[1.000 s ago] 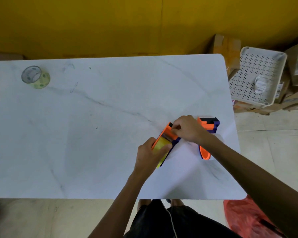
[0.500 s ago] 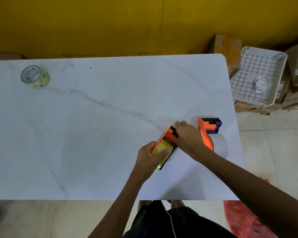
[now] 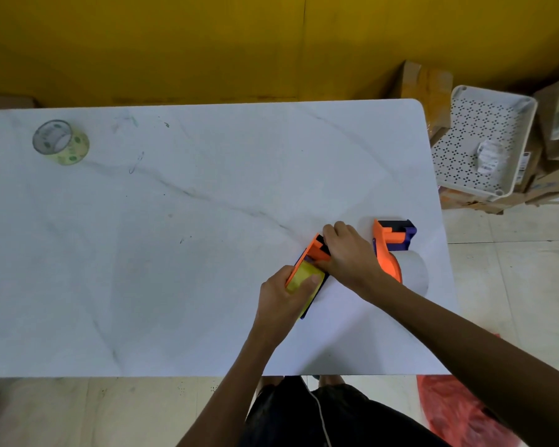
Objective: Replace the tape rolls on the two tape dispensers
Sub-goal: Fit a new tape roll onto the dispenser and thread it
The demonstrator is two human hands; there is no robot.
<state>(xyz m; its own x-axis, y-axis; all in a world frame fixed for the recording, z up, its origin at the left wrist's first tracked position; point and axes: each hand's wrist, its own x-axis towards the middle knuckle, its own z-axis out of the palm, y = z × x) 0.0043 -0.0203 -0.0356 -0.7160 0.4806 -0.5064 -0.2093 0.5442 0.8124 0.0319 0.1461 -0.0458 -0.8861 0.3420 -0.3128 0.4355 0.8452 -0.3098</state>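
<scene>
An orange and dark blue tape dispenser holding a yellowish tape roll lies on the white table near its right side. My left hand grips the dispenser around the roll. My right hand pinches the dispenser's front end, fingers closed on it. A second orange and blue dispenser with a clear tape roll lies just to the right, partly behind my right wrist. A loose clear tape roll with green print sits at the table's far left.
The table's right edge is close to the second dispenser. Beyond it, on the floor, are a white perforated tray, cardboard boxes and a red bag. A yellow wall backs the table.
My right hand slid along the near dispenser's front end. The second dispenser now lies with its clear roll showing; earlier my right forearm covered most of it.
</scene>
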